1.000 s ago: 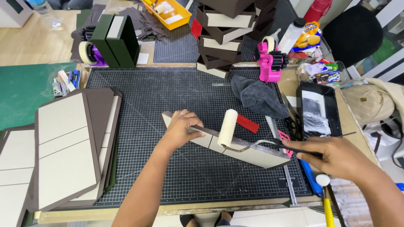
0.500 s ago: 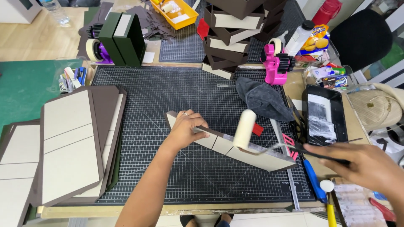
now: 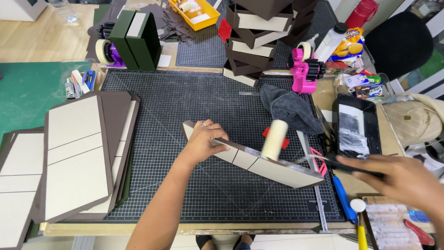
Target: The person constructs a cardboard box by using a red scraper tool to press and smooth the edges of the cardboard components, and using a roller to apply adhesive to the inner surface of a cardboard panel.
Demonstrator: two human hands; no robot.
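Observation:
My left hand point(image 3: 203, 141) presses down on the near-left end of a long cardboard panel point(image 3: 270, 170) with a brown edge, tilted up from the black cutting mat point(image 3: 185, 106). My right hand point(image 3: 402, 178) grips the black handle of a small foam roller point(image 3: 274, 140), whose cream-coloured cylinder rests on the upper edge of the panel near its middle. A red piece point(image 3: 283, 143) lies just behind the roller.
A stack of brown-and-beige covered boards point(image 3: 78, 148) lies at the left. A grey cloth point(image 3: 291, 109), a black glue tray point(image 3: 357, 125), pink point(image 3: 303, 69) and purple point(image 3: 108, 53) tape dispensers, stacked brown boxes point(image 3: 259, 37), a green box point(image 3: 136, 32) and a blue-handled tool point(image 3: 343, 200) surround the mat.
The roller has travelled rightwards along the panel's edge and my right hand has moved right with it. My left hand stays on the panel's left end.

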